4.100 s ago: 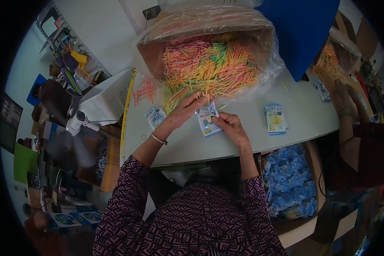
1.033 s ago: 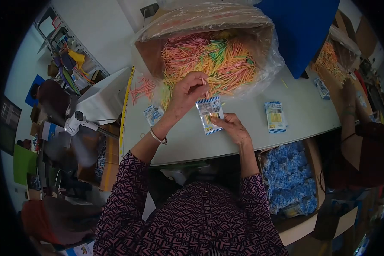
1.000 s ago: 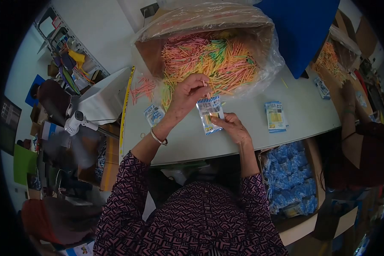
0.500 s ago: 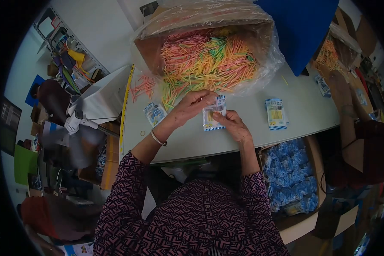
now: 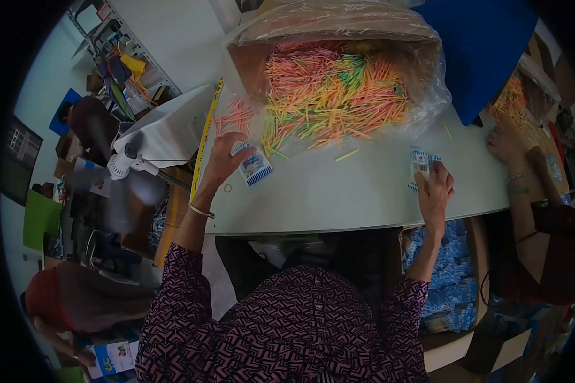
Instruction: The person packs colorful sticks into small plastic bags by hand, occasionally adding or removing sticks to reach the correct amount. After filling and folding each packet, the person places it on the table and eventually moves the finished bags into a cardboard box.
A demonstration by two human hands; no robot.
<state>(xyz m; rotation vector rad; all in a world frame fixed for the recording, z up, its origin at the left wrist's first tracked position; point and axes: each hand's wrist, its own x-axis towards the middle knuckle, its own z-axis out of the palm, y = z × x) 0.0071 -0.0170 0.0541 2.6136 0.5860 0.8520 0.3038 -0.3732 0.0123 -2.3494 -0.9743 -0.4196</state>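
Note:
At the left of the table, my left hand (image 5: 225,159) has its fingers curled at the upper corner of a small blue-and-white packet (image 5: 257,168). Farther right, near the front edge, my right hand (image 5: 436,191) grips another blue-and-white packet (image 5: 420,165), its thumb across the front. A second packet's striped edge shows just behind that one, partly covered by it and my fingers. Beyond my hands lies a large heap of thin coloured sticks (image 5: 338,96), pink, yellow, orange and green, spilling from a plastic-lined carton (image 5: 246,67) tipped toward me.
Pink sticks (image 5: 236,116) lie loose beside the carton, and a rubber band (image 5: 228,188) is near my left wrist. Below the table's right edge stands a box of blue packets (image 5: 450,274). A co-worker's arm (image 5: 517,166) is at far right; a fan (image 5: 124,163) stands left.
My hands have moved apart from the packet they held together. The left went to the packet at left; the right carried its packet to the one at right. The view has shifted slightly.

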